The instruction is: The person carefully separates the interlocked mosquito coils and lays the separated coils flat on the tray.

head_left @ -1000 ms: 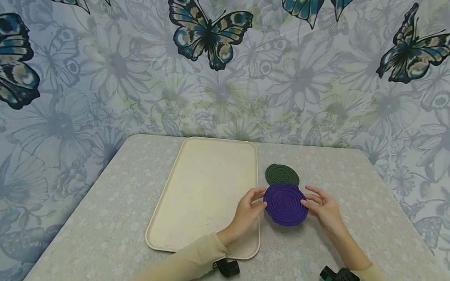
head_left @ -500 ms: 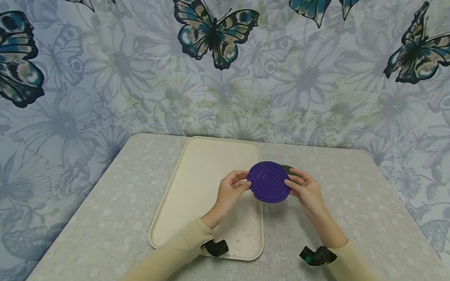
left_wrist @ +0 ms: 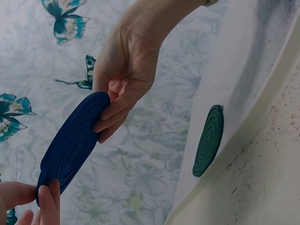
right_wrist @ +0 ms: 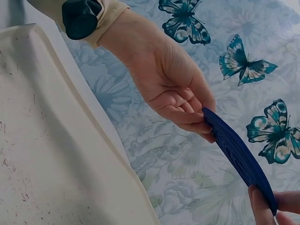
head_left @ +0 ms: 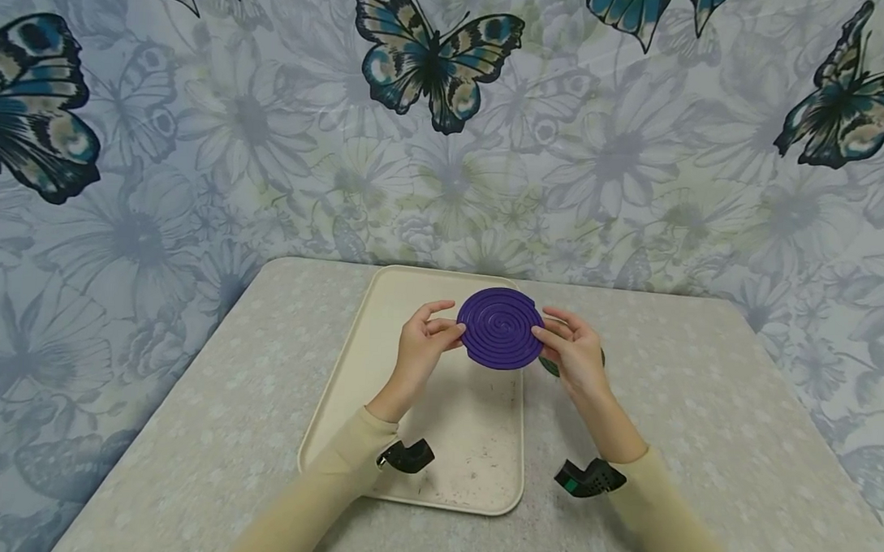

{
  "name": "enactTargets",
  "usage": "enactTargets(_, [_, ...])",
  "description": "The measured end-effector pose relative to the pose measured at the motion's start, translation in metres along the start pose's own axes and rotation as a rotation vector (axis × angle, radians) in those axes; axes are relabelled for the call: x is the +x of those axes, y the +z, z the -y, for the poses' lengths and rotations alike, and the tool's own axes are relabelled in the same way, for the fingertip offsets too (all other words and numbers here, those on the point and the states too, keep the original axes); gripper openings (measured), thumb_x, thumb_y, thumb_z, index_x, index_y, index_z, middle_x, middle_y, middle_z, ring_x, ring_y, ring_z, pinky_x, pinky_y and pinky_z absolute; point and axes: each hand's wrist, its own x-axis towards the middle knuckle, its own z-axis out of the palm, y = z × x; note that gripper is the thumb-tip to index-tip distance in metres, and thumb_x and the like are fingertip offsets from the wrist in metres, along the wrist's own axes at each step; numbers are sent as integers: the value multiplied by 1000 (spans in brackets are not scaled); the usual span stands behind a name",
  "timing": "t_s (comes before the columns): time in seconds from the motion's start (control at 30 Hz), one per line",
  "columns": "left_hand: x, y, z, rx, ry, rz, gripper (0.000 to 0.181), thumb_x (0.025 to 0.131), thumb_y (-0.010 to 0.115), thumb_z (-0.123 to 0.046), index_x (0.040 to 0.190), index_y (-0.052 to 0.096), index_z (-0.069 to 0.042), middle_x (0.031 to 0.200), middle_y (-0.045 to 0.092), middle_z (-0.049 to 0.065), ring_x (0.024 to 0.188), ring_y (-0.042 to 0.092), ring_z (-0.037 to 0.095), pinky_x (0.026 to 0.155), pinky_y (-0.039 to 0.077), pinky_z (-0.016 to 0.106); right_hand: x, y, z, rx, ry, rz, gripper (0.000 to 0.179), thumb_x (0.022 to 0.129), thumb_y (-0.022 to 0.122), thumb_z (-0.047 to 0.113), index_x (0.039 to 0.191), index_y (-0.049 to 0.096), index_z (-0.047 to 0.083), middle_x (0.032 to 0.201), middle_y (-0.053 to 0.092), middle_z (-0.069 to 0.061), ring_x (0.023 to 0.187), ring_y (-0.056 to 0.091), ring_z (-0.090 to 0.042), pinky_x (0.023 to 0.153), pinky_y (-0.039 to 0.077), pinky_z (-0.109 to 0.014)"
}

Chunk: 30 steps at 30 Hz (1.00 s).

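A flat purple disc (head_left: 499, 328), coiled in a spiral like rolled modelling clay, is held up in the air above the tray's right side. My left hand (head_left: 419, 352) pinches its left edge between thumb and fingers. At the opposite edge my right hand (head_left: 578, 358) pinches it in the same way. In the left wrist view the disc (left_wrist: 72, 140) looks blue and is seen at a slant, with both hands on its ends. Behind my right hand lies a green spiral disc (left_wrist: 209, 140) on the table, mostly hidden in the head view.
A cream rectangular tray (head_left: 336, 370) lies under the hands, with small dark crumbs scattered over its near right part. The pale patterned table (head_left: 671, 414) extends on both sides. Behind it hangs a cloth or wall with butterflies and flowers. Black wrist devices (head_left: 590, 478) sit at both cuffs.
Both hands have carried the purple disc leftward and upward, from beside the tray to above it. The green disc, plainly seen before, is now mostly covered by my right hand.
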Motion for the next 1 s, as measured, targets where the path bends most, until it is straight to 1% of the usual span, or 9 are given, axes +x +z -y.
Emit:
enactTargets(0.1, [2,-2,-2,23,5,0,39,86,66,-1,123,57,-6,81,69,-3,71,67,5,75,59,25,-1,1,1,-6,-5,15,33,87,60,-8,115,54,9,80,70,7,63,67,-4,55,55,-15])
enactTargets(0.23, [3,-3,-1,31,5,-9,37,86,66,0,122,58,-4,84,70,1,72,67,5,75,59,24,-4,-1,3,-25,2,24,34,88,59,-8,115,54,12,81,70,7,65,68,-4,57,56,-16])
enactTargets(0.4, [2,-2,1,40,-11,-10,34,86,66,1,119,60,-2,94,70,14,74,67,6,76,59,24,-6,-3,6,-41,9,30,35,89,57,-9,116,53,13,81,70,8,68,68,-4,59,57,-17])
enactTargets(0.5, [2,-1,4,92,-13,7,33,85,68,-2,117,61,-2,102,69,19,76,66,4,78,58,26,-7,-3,7,-37,-1,25,35,89,58,-8,117,52,12,82,69,8,68,68,-4,59,57,-17])
enactTargets(0.6, [2,1,7,182,3,26,33,83,70,-4,116,63,-4,110,68,18,79,64,4,76,56,22,-8,-4,8,-30,-21,24,39,89,58,-7,124,49,6,84,69,8,67,67,-4,59,56,-17])
enactTargets(0.7, [0,3,9,260,32,52,32,83,71,-6,114,64,-5,114,68,16,82,65,8,73,54,20,-8,-3,9,-18,-43,33,45,88,58,-8,131,43,-1,84,70,8,67,67,-5,59,56,-17])
enactTargets(0.8, [-2,5,12,282,42,88,30,84,70,-7,113,65,-6,113,68,16,87,67,16,74,53,21,-8,-3,9,-9,-59,40,47,88,58,-9,132,41,-5,85,70,7,67,67,-5,60,57,-18])
enactTargets(0.9, [-3,7,13,279,47,111,30,85,70,-9,114,65,-6,116,66,16,97,68,22,77,54,21,-9,-3,9,-7,-66,59,45,88,58,-9,130,43,-4,85,70,7,68,67,-5,61,57,-18])
enactTargets(1.0, [-4,7,14,233,73,126,31,86,68,-7,117,62,-2,131,58,17,110,64,28,88,55,23,-10,-2,10,10,-58,98,45,89,55,-9,131,42,-1,83,70,6,68,68,-6,62,57,-19])
